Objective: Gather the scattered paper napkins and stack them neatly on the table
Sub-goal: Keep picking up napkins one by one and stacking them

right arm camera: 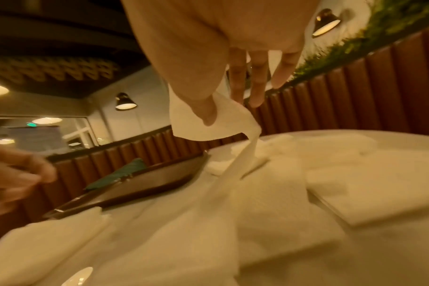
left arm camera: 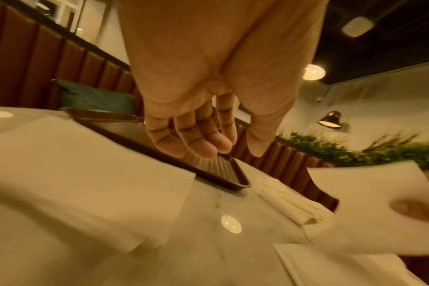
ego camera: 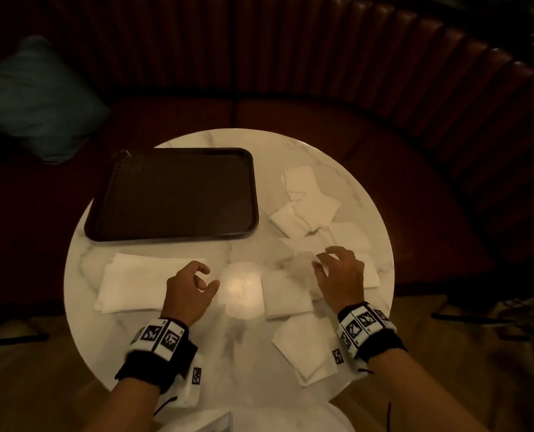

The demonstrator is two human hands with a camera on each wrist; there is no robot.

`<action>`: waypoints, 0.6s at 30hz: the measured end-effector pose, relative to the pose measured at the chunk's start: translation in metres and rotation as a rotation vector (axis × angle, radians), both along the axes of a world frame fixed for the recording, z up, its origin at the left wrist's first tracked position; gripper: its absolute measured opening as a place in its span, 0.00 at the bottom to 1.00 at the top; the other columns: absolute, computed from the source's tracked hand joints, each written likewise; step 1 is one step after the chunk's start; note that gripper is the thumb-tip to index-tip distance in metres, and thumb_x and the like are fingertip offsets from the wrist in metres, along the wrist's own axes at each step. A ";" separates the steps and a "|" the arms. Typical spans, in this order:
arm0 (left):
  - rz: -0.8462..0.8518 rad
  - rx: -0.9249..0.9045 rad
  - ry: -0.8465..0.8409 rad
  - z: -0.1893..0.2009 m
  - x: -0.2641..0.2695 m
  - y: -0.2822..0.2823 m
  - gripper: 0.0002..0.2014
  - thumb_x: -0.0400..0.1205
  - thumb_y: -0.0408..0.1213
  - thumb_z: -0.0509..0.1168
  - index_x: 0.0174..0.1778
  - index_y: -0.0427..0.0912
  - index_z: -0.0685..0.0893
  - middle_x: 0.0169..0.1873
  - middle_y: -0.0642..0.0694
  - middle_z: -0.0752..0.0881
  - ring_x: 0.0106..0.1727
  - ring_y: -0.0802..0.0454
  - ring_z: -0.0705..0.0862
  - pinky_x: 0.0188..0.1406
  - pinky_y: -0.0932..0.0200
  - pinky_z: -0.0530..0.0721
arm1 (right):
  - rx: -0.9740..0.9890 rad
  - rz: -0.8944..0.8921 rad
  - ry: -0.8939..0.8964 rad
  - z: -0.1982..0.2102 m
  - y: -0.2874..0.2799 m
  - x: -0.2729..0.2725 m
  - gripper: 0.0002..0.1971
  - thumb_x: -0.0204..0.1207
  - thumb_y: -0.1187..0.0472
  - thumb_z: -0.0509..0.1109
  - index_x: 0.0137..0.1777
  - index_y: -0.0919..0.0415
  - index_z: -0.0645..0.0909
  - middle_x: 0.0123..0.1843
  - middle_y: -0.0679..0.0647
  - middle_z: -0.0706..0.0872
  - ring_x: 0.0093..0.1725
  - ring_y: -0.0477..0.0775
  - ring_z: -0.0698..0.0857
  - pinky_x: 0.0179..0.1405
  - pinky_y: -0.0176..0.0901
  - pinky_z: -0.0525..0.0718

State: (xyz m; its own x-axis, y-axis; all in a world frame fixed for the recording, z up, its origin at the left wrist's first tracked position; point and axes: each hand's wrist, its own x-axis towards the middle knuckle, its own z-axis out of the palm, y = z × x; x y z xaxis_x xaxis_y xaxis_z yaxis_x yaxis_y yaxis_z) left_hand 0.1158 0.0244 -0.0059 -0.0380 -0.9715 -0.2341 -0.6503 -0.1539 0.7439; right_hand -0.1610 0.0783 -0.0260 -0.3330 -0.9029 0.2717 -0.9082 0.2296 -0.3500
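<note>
Several white paper napkins lie scattered over the right half of the round marble table (ego camera: 243, 363): a loose cluster (ego camera: 309, 207) at the far right, one (ego camera: 286, 294) between my hands, another (ego camera: 306, 347) near my right wrist. A wider flat pile of napkins (ego camera: 141, 282) (left arm camera: 86, 174) lies at the left front. My right hand (ego camera: 321, 260) (right arm camera: 223, 108) pinches one napkin (right arm camera: 184, 120) (left arm camera: 370, 193) between thumb and fingers; it hangs lifted above the others. My left hand (ego camera: 208, 277) (left arm camera: 233, 152) hovers beside the left pile, fingers loosely curled, holding nothing.
A dark brown tray (ego camera: 172, 194) with nothing on it sits at the table's far left, just behind the left pile. A ribbed brown bench (ego camera: 321, 73) curves round the far side, with a teal cushion (ego camera: 38, 98) on it. A lamp's reflection (ego camera: 243, 285) glares between my hands.
</note>
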 end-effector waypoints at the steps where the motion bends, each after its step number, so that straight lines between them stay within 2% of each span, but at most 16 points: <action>1: -0.029 -0.008 0.020 0.004 -0.003 0.000 0.11 0.72 0.36 0.75 0.47 0.43 0.82 0.29 0.44 0.83 0.32 0.49 0.82 0.36 0.59 0.79 | -0.062 0.096 -0.014 0.005 0.003 0.001 0.09 0.61 0.68 0.82 0.41 0.62 0.89 0.45 0.60 0.90 0.44 0.64 0.88 0.46 0.53 0.84; 3: -0.120 -0.031 0.066 0.014 -0.011 0.001 0.14 0.71 0.36 0.76 0.49 0.47 0.80 0.32 0.45 0.83 0.34 0.51 0.81 0.36 0.59 0.79 | -0.140 0.258 -0.078 0.015 0.007 0.009 0.10 0.62 0.71 0.81 0.44 0.64 0.89 0.42 0.59 0.91 0.41 0.60 0.89 0.43 0.46 0.86; 5: -0.202 -0.035 0.132 0.026 -0.016 0.002 0.22 0.70 0.37 0.77 0.56 0.55 0.77 0.40 0.49 0.83 0.41 0.54 0.82 0.37 0.65 0.78 | -0.161 0.362 -0.171 0.027 0.012 0.023 0.10 0.66 0.70 0.79 0.47 0.64 0.89 0.44 0.57 0.91 0.42 0.56 0.89 0.43 0.46 0.88; 7: -0.228 0.003 0.243 0.038 -0.016 0.001 0.33 0.68 0.38 0.79 0.65 0.61 0.71 0.49 0.55 0.81 0.49 0.57 0.82 0.42 0.65 0.80 | -0.144 0.395 -0.386 0.043 0.014 0.045 0.07 0.70 0.65 0.76 0.48 0.60 0.89 0.44 0.52 0.92 0.43 0.46 0.88 0.45 0.41 0.87; 8: -0.234 0.038 0.309 0.044 -0.014 0.000 0.38 0.67 0.38 0.79 0.68 0.63 0.69 0.53 0.57 0.79 0.53 0.59 0.81 0.46 0.62 0.81 | -0.113 0.368 -0.538 0.052 0.013 0.056 0.06 0.71 0.62 0.75 0.48 0.58 0.90 0.44 0.50 0.92 0.43 0.44 0.88 0.45 0.39 0.87; 9: -0.235 0.074 0.373 0.049 -0.011 -0.001 0.40 0.66 0.38 0.80 0.69 0.65 0.67 0.56 0.57 0.78 0.56 0.58 0.80 0.51 0.58 0.82 | -0.070 0.333 -0.692 0.063 0.011 0.065 0.06 0.73 0.59 0.74 0.48 0.56 0.89 0.44 0.50 0.92 0.44 0.45 0.88 0.46 0.41 0.87; 11: -0.244 0.125 0.444 0.056 -0.001 -0.004 0.39 0.65 0.42 0.80 0.67 0.67 0.69 0.64 0.56 0.77 0.64 0.55 0.78 0.61 0.49 0.81 | -0.024 0.346 -0.920 0.085 0.005 0.083 0.07 0.74 0.61 0.73 0.49 0.49 0.88 0.46 0.52 0.92 0.48 0.52 0.90 0.51 0.50 0.89; 12: -0.256 0.134 0.447 0.059 0.004 -0.006 0.37 0.64 0.47 0.80 0.67 0.65 0.71 0.66 0.56 0.77 0.67 0.55 0.76 0.63 0.46 0.79 | -0.009 0.396 -0.988 0.094 0.002 0.090 0.09 0.75 0.64 0.73 0.50 0.48 0.87 0.48 0.52 0.92 0.50 0.53 0.90 0.53 0.51 0.89; 14: -0.284 0.133 0.430 0.065 0.014 -0.008 0.38 0.60 0.55 0.79 0.67 0.59 0.75 0.66 0.56 0.80 0.69 0.55 0.77 0.65 0.46 0.79 | 0.057 0.499 -1.055 0.109 -0.005 0.103 0.13 0.76 0.68 0.71 0.52 0.47 0.85 0.50 0.50 0.91 0.53 0.51 0.90 0.57 0.47 0.87; 15: -0.283 0.127 0.426 0.067 0.019 -0.009 0.36 0.61 0.54 0.78 0.67 0.57 0.78 0.64 0.55 0.83 0.67 0.56 0.79 0.65 0.47 0.80 | 0.095 0.523 -1.061 0.114 -0.009 0.109 0.13 0.76 0.68 0.71 0.53 0.47 0.84 0.51 0.49 0.91 0.54 0.50 0.89 0.58 0.47 0.87; 16: -0.271 0.114 0.438 0.069 0.023 -0.010 0.32 0.64 0.50 0.78 0.64 0.53 0.81 0.60 0.52 0.86 0.63 0.56 0.82 0.62 0.49 0.82 | 0.115 0.530 -1.056 0.118 -0.012 0.114 0.13 0.76 0.67 0.72 0.54 0.47 0.84 0.51 0.48 0.91 0.54 0.50 0.89 0.59 0.48 0.87; 18: -0.226 0.094 0.502 0.073 0.031 -0.010 0.17 0.72 0.36 0.76 0.56 0.44 0.87 0.50 0.45 0.91 0.51 0.54 0.88 0.54 0.52 0.85 | 0.124 0.515 -1.014 0.121 -0.017 0.122 0.13 0.74 0.62 0.74 0.57 0.50 0.84 0.52 0.49 0.91 0.53 0.50 0.89 0.57 0.50 0.88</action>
State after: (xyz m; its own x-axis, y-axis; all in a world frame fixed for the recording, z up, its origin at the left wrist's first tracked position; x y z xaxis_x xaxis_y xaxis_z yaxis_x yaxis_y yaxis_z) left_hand 0.1471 0.0145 0.0672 -0.3717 -0.9022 -0.2188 -0.2442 -0.1324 0.9606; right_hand -0.0388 0.0617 0.0950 0.0691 -0.9975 -0.0115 -0.2165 -0.0038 -0.9763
